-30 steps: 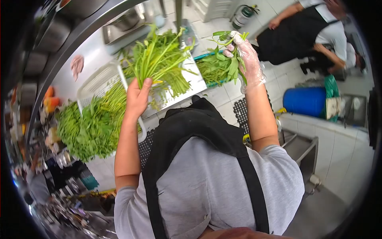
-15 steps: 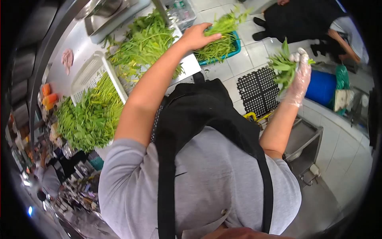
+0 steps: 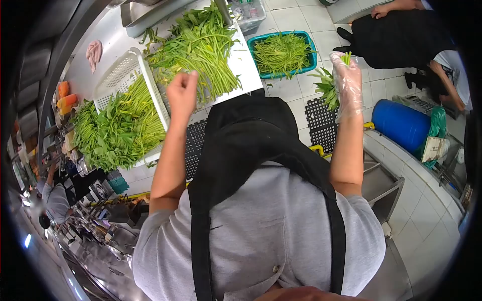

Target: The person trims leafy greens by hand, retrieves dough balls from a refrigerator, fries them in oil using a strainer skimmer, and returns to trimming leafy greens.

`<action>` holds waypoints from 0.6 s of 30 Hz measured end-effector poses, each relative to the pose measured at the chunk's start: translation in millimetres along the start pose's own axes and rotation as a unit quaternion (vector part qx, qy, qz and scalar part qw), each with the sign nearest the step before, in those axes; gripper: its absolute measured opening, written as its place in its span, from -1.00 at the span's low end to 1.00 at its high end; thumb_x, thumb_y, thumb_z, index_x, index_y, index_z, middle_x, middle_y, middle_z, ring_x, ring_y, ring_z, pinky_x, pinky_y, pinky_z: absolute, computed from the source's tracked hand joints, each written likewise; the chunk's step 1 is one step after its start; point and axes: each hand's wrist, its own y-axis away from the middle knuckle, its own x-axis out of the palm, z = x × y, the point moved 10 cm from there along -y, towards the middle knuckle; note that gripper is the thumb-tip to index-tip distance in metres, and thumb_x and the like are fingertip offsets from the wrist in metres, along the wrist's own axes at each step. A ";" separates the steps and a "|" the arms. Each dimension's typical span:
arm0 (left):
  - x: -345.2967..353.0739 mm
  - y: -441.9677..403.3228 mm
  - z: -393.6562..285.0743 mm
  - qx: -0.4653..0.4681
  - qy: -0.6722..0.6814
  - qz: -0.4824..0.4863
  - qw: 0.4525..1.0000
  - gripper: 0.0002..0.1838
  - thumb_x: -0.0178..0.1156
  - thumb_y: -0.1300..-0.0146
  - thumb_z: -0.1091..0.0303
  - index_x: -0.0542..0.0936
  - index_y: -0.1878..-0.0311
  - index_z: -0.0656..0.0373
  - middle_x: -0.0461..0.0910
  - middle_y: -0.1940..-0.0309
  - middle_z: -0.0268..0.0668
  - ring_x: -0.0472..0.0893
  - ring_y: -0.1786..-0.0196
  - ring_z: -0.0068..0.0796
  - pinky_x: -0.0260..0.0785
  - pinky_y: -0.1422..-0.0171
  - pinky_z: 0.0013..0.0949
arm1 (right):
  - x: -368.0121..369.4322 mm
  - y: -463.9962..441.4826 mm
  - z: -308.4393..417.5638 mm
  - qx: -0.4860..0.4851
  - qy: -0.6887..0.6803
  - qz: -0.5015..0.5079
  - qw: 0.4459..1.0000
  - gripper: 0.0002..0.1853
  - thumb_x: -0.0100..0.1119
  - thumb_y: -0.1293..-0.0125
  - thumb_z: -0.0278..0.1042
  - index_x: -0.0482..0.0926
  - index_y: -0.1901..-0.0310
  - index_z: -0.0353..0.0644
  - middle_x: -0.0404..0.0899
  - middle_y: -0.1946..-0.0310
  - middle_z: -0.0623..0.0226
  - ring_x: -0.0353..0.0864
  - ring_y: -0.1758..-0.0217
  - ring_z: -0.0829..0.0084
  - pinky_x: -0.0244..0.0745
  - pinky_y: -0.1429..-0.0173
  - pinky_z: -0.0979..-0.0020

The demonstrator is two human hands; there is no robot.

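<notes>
My gloved right hand [image 3: 346, 85], in clear plastic, is closed around a bunch of leafy greens [image 3: 327, 89]. Leaves hang out on its left side, and cut stem ends stick out above the fingers. My bare left hand [image 3: 182, 95] is above the near edge of the table, fingers curled in with no greens showing in them. Just beyond it a loose pile of leafy greens [image 3: 208, 50] lies on the white work surface [image 3: 246, 65]. To its left, a white perforated basket [image 3: 120, 65] is heaped with more long-stemmed greens [image 3: 125, 130].
A teal basin [image 3: 314, 55] holding cut greens stands past the table's right end. A blue barrel [image 3: 401, 123] is at the right. Another person in a black apron [image 3: 396, 37] is at the upper right. A pink cloth [image 3: 93, 52] and a metal tray [image 3: 138, 15] are on the table.
My left hand has let go of greens over the teal basin and moved left to the table pile. My right hand, still gripping its bunch, has shifted slightly left and turned.
</notes>
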 end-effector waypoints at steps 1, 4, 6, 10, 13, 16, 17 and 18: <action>15.2 14.2 5.3 -0.034 0.064 0.046 0.996 -0.64 0.41 -0.54 0.14 0.73 0.27 0.28 0.65 0.50 -0.36 0.52 0.43 -0.64 0.41 0.29 -0.40 | 6.1 10.6 -0.3 0.017 0.040 -0.006 0.999 -0.75 0.49 -0.49 -0.22 0.76 -0.05 -0.17 0.53 0.39 0.64 0.38 0.40 0.71 0.28 0.30 0.53; 155.3 102.1 10.2 -0.197 0.037 0.460 0.865 -0.57 0.34 -0.57 0.00 0.78 0.03 0.29 0.76 0.30 -0.25 0.78 0.29 -0.46 0.65 0.13 -0.31 | 17.9 44.0 -18.9 0.006 0.041 -0.009 0.999 -0.75 0.48 -0.51 -0.19 0.75 -0.03 -0.16 0.53 0.39 0.62 0.38 0.39 0.68 0.31 0.28 0.49; 233.3 132.2 25.6 0.013 -0.172 0.534 0.828 -0.36 0.34 -0.48 -0.18 0.80 0.03 0.39 0.81 0.19 0.06 0.82 0.14 -0.11 0.67 -0.02 -0.09 | 26.1 76.6 -9.9 -0.008 0.063 -0.047 0.997 -0.73 0.47 -0.52 -0.18 0.75 -0.05 -0.17 0.62 0.29 0.54 0.45 0.31 0.65 0.40 0.22 0.45; 347.3 242.6 154.2 0.100 -0.163 0.673 0.715 -0.39 0.45 -0.34 -0.15 0.81 0.13 0.40 0.80 0.25 0.12 0.77 0.14 0.02 0.59 -0.01 0.02 | 26.9 133.9 -10.1 -0.035 0.153 -0.005 0.988 -0.72 0.46 -0.51 -0.16 0.75 -0.05 -0.18 0.63 0.28 0.56 0.47 0.29 0.64 0.43 0.16 0.45; 324.1 272.3 114.8 0.101 -0.030 0.721 0.685 -0.58 0.47 -0.36 0.09 0.74 0.24 0.37 0.73 0.38 -0.02 0.66 0.34 -0.14 0.49 0.19 -0.05 | 9.5 171.0 17.2 -0.030 0.129 -0.082 0.988 -0.76 0.47 -0.51 -0.18 0.76 -0.02 -0.15 0.62 0.30 0.60 0.47 0.30 0.67 0.42 0.18 0.46; 275.5 273.9 50.0 0.248 -0.004 0.735 0.631 -0.70 0.44 -0.40 0.19 0.69 0.28 0.28 0.66 0.45 -0.12 0.67 0.32 -0.26 0.46 0.21 -0.09 | -22.5 190.3 27.9 -0.050 0.124 -0.128 0.983 -0.82 0.45 -0.53 -0.21 0.76 0.01 -0.09 0.56 0.34 0.68 0.40 0.35 0.72 0.32 0.23 0.53; 266.7 273.7 32.1 0.251 -0.004 0.734 0.631 -0.70 0.44 -0.40 0.19 0.69 0.28 0.28 0.66 0.45 -0.12 0.67 0.32 -0.26 0.46 0.21 -0.09 | -31.5 198.2 35.9 -0.081 0.139 -0.147 0.976 -0.82 0.45 -0.53 -0.20 0.76 0.02 -0.09 0.55 0.33 0.69 0.36 0.35 0.74 0.28 0.23 0.55; 260.3 268.9 18.7 0.240 -0.023 0.717 0.655 -0.70 0.45 -0.41 0.19 0.70 0.27 0.26 0.69 0.42 -0.13 0.70 0.29 -0.25 0.49 0.18 -0.10 | -47.0 201.4 34.7 -0.086 0.142 -0.156 0.974 -0.81 0.45 -0.53 -0.19 0.77 0.01 -0.10 0.57 0.30 0.67 0.38 0.32 0.73 0.30 0.20 0.54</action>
